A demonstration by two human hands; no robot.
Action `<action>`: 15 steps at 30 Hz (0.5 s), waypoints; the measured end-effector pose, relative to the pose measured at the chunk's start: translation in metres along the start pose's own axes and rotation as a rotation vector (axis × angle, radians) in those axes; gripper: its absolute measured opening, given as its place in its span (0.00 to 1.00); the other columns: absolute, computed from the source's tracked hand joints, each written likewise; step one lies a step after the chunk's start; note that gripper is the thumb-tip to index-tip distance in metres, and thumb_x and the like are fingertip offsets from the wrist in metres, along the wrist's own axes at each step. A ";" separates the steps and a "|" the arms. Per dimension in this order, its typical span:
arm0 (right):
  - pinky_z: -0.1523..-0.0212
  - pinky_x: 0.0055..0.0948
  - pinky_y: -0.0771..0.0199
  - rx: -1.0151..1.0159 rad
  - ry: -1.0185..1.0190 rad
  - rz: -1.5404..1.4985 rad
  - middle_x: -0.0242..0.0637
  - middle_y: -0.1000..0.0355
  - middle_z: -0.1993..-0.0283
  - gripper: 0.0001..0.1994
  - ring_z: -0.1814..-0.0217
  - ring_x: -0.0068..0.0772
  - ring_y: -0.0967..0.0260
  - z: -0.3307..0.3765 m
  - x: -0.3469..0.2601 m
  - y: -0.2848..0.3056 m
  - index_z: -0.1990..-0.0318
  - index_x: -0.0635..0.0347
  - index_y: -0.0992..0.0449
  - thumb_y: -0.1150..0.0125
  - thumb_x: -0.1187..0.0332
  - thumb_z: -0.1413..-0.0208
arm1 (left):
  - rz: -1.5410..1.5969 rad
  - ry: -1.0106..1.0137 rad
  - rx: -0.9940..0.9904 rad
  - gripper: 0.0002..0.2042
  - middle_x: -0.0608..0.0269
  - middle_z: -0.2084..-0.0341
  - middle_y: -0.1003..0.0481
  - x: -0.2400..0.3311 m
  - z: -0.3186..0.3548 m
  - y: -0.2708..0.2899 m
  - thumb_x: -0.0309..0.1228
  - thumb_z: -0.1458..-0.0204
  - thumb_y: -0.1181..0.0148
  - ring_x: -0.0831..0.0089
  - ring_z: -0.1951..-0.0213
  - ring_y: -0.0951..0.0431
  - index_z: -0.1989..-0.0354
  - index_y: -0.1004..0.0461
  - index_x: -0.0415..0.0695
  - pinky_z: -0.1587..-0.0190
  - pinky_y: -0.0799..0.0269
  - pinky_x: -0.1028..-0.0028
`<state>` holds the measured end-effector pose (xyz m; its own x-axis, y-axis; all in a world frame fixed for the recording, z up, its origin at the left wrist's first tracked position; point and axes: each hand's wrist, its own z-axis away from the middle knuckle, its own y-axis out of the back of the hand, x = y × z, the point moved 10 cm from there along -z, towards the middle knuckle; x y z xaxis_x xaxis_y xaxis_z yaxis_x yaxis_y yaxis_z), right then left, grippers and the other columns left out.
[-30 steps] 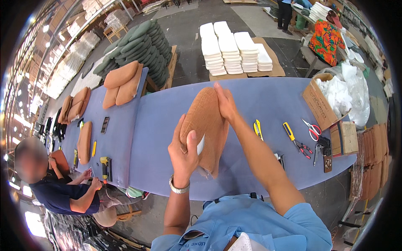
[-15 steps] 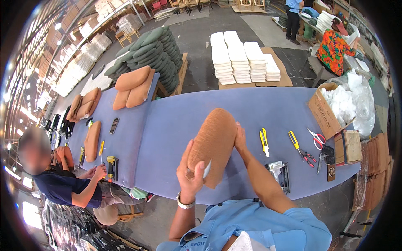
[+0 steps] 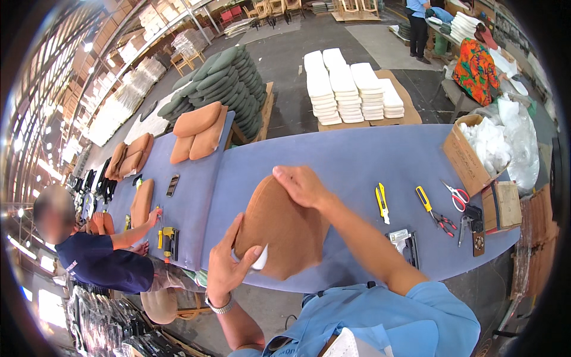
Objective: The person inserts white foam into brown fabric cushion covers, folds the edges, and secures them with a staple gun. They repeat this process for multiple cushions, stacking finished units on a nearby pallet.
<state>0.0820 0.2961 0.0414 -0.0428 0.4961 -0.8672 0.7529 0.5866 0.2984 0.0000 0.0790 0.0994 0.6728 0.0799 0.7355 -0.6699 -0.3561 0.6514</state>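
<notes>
A brown fabric-covered cushion (image 3: 282, 229) is held up above the table, tilted, its broad face turned toward me. My left hand (image 3: 229, 262) grips its lower left side, fingers behind and thumb in front. Beside that thumb a small white piece (image 3: 260, 257) sticks out; I cannot tell whether it is part of the cushion or a loose scrap. My right hand (image 3: 302, 187) is closed over the cushion's upper right edge. To the right on the table lie a yellow utility knife (image 3: 382, 203) and a silver and black staple gun (image 3: 405, 245).
Red-handled scissors (image 3: 459, 196), a yellow-handled screwdriver (image 3: 423, 199) and pliers (image 3: 445, 224) lie farther right, near a cardboard box (image 3: 467, 160) of white stuffing. At left a co-worker (image 3: 107, 259) sits by another staple gun (image 3: 171, 243) and brown cushions (image 3: 198, 132). Green cushions (image 3: 229, 83) are stacked behind.
The cushion has turned from its narrow, upright side view to show its broad face, and sits a little lower left. My right hand has moved from its right side onto its top edge.
</notes>
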 end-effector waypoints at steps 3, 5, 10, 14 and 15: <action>0.62 0.45 0.31 0.061 0.034 -0.076 0.48 0.27 0.70 0.22 0.66 0.56 0.29 0.019 -0.007 -0.010 0.64 0.60 0.25 0.54 0.51 0.27 | -0.224 -0.040 0.056 0.39 0.40 0.46 0.21 0.014 -0.003 0.004 0.37 0.47 0.26 0.55 0.46 0.17 0.30 0.36 0.32 0.45 0.23 0.63; 0.62 0.45 0.31 0.096 0.037 -0.148 0.49 0.27 0.69 0.19 0.65 0.54 0.28 0.030 -0.001 -0.007 0.62 0.58 0.25 0.52 0.52 0.27 | -0.309 -0.019 0.148 0.38 0.40 0.50 0.19 0.014 -0.005 0.001 0.39 0.49 0.24 0.48 0.50 0.16 0.32 0.33 0.36 0.50 0.20 0.63; 0.61 0.42 0.29 0.201 -0.102 -0.051 0.44 0.28 0.67 0.18 0.65 0.51 0.30 0.082 0.120 0.000 0.61 0.60 0.25 0.55 0.55 0.27 | -0.179 0.065 0.211 0.38 0.41 0.53 0.18 -0.007 -0.002 0.000 0.41 0.53 0.21 0.50 0.52 0.15 0.35 0.29 0.35 0.51 0.20 0.63; 0.64 0.36 0.28 0.485 -0.148 -0.170 0.39 0.26 0.72 0.24 0.68 0.34 0.28 0.144 0.170 0.010 0.66 0.66 0.22 0.58 0.54 0.28 | -0.111 -0.008 0.157 0.39 0.41 0.53 0.18 -0.016 0.011 0.001 0.44 0.56 0.19 0.52 0.53 0.14 0.37 0.26 0.34 0.51 0.20 0.63; 0.64 0.34 0.27 0.529 -0.198 -0.237 0.38 0.25 0.72 0.26 0.68 0.31 0.27 0.154 0.183 0.011 0.67 0.67 0.22 0.58 0.54 0.28 | -0.095 0.015 0.149 0.40 0.42 0.53 0.18 -0.018 0.012 -0.001 0.45 0.56 0.19 0.55 0.52 0.15 0.37 0.27 0.33 0.49 0.21 0.64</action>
<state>0.1839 0.2948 -0.1749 -0.1640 0.2327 -0.9586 0.9640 0.2440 -0.1057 -0.0077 0.0668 0.0829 0.7254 0.1337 0.6752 -0.5488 -0.4798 0.6846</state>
